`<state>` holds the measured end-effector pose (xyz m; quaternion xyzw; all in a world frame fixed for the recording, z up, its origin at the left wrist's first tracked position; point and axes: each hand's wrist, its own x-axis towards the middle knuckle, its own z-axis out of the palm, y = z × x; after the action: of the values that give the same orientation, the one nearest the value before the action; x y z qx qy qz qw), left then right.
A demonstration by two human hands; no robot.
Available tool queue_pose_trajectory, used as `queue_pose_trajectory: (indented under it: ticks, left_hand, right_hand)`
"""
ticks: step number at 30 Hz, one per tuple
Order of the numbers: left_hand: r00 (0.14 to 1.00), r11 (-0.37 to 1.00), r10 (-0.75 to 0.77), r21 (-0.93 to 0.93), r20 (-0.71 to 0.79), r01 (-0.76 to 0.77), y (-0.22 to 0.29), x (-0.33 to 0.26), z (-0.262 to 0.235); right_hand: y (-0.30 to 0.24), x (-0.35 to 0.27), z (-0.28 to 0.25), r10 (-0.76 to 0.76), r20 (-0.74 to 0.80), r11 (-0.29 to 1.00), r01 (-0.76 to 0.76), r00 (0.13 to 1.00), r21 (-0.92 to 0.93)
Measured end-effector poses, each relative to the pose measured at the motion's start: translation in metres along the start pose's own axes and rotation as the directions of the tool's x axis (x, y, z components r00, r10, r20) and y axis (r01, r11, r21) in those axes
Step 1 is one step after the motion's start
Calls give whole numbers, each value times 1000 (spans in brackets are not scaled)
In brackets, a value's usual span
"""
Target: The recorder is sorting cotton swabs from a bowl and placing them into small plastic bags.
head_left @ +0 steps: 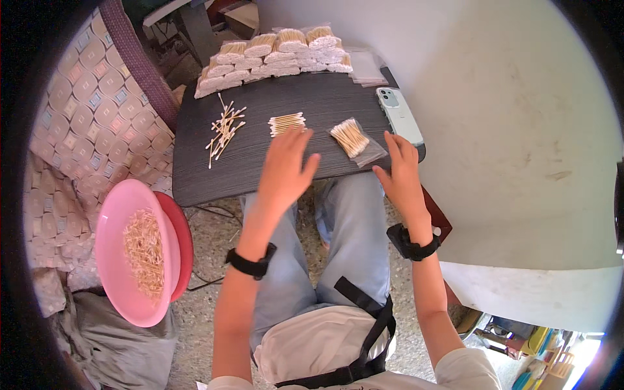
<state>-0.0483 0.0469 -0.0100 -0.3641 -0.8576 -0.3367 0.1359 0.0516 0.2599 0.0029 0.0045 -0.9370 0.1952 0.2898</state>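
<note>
Swab bundle (350, 138) with clear bag (372, 155) is placed near right on table (214, 174); judged light, sticks snappable, film slippery, best pinched mid-sticks. Right hand (403, 172) just beside, loosely spread, nothing held. Left hand (284, 168) half-spread at swab row (287, 121), nothing seen gripped; contact can't be told.

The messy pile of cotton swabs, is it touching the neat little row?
Apart. The head view shows dark tabletop all the way between the messy pile and the neat row.

Left hand (286, 164) — thumb (311, 168) apart, right hand (401, 175) — fingers (394, 147) curved
</note>
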Motion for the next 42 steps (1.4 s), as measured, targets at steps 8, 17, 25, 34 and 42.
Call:
queue_pose_trajectory:
  ticks: [8,17,25,34,42]
  left_hand:
    - [1000,967,-6,256,31,-2,-57,-10,6]
    - [994,913,-2,405,113,-45,-66,-14,13]
    - [999,943,25,331,20,-31,-63,-11,12]
    - [994,997,2,75,-106,6,-61,-16,3]
    - [1000,984,4,178,-15,-1,-50,-12,-6]
  right_hand:
    - [-60,30,89,-196,159,958,154,968,241]
    - [-42,42,143,-222,203,970,237,954,-50]
    - [-45,45,144,-254,75,967,252,964,28]
    - [-61,47,124,-254,78,966,258,964,-33]
    - [-58,51,114,-292,135,955,296,947,-11]
